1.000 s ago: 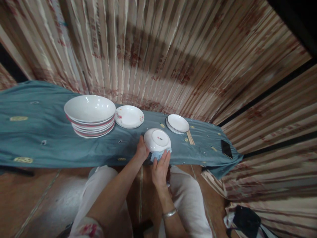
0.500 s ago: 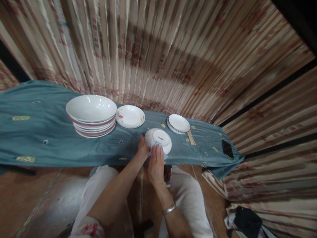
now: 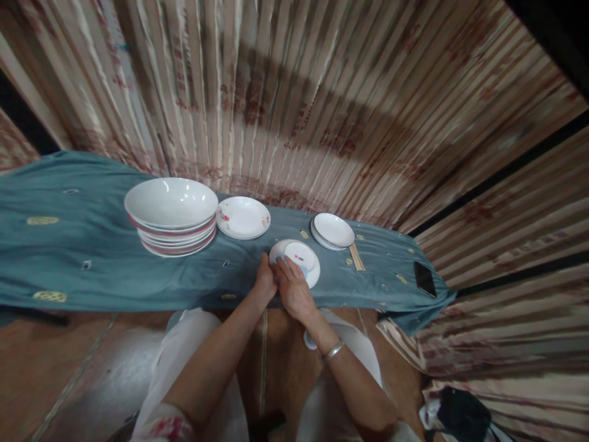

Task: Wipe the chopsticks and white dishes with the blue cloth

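A white plate (image 3: pixel 313 277) is tilted with its underside toward me, showing the foot ring and a small red and dark mark. My left hand (image 3: pixel 265 279) grips its left edge, fingers partly hidden behind the rim. My right hand (image 3: pixel 294 288) presses a light blue cloth (image 3: pixel 304 270) flat against the underside, near the left part of the foot ring. Much of the cloth is covered by the fingers.
On the teal tablecloth (image 3: pixel 105 245), a stack of large bowls and plates (image 3: pixel 177 236) stands left, with floral plates (image 3: pixel 243 218) beside it. Small dishes (image 3: pixel 334 230), chopsticks (image 3: pixel 356 257) and a phone (image 3: pixel 424 278) lie right. A pleated curtain (image 3: pixel 285 92) hangs behind.
My right hand has slid the cloth up and left across the plate's underside, and its forearm now angles in more from the right. The left hand keeps its hold on the edge.
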Demonstrator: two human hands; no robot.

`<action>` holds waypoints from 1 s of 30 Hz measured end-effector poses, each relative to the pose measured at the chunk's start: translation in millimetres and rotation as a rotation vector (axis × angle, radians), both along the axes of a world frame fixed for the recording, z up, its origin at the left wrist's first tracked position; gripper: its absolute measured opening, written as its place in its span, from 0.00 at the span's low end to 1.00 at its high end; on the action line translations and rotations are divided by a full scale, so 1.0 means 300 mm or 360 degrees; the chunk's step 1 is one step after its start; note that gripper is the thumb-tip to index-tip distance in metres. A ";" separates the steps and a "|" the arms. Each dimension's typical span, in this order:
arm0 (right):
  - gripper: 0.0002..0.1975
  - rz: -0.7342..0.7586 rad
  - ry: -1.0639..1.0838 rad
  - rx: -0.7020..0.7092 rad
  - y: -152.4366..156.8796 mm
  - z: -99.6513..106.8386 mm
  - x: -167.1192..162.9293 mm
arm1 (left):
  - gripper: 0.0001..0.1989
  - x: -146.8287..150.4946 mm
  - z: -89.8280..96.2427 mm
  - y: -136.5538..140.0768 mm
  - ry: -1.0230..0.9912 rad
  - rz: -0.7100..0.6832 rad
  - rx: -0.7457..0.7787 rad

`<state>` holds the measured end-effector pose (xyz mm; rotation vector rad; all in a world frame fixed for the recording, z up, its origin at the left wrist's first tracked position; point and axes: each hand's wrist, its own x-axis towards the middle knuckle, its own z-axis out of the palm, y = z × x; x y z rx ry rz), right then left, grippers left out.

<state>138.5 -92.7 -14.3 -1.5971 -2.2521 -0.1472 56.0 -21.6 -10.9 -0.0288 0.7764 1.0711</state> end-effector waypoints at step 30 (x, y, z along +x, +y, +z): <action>0.15 -0.0224 0.0060 -0.0297 0.329 0.081 0.097 | 0.25 -0.006 0.044 -0.007 -0.0155 -0.0160 0.0085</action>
